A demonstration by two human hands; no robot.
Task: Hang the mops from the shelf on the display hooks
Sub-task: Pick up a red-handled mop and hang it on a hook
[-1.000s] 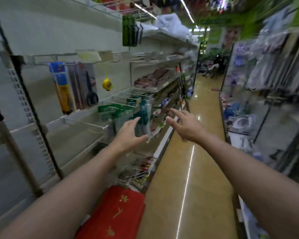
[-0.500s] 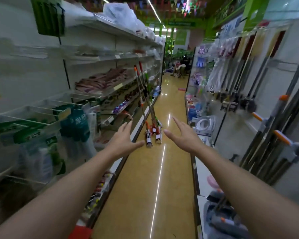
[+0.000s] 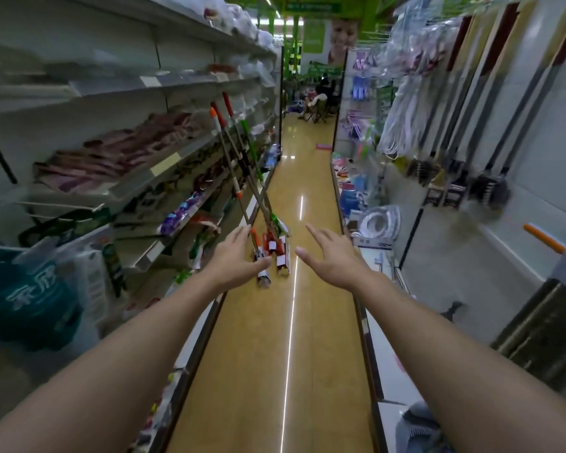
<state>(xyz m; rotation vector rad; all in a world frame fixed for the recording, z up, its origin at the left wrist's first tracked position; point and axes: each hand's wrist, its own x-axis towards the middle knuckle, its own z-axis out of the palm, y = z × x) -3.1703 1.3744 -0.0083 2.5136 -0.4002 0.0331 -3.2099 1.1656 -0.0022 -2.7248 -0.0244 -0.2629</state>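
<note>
Shop aisle: yellow floor [image 3: 294,354] with a bright light streak down the middle, shelving on both sides, green signage at the far end.

Left shelves [image 3: 164,165]: tiered, white. Stock included pinkish flat goods [image 3: 118,155] on a middle tier, small packaged items below, and a teal bag [image 3: 30,299] hanging near the front. Much of it was blurred.

Mops [image 3: 242,178]: a bundle of about three or four, leaning against the left shelves, handle tops up against a middle tier, heads [image 3: 275,253] on the floor just beside the shelf base. Handles crossed one another; grips at the top were orange, red and green. Heads carried red and white wrapping.

Right display wall [image 3: 517,178]: long-handled brushes [image 3: 471,165] hung upright in a row, heads down. White cord bundles [image 3: 402,125] hung further along. An orange-tipped handle [image 3: 541,238] showed at the near right.

Left hand [image 3: 236,259]: arm stretched forward, fingers straight and spread, holding nothing. It overlapped the mop heads in view; whether it touched them could not be told.

Right hand [image 3: 332,256]: arm stretched forward, fingers spread and relaxed, empty, apart from the mops, to their right.
</note>
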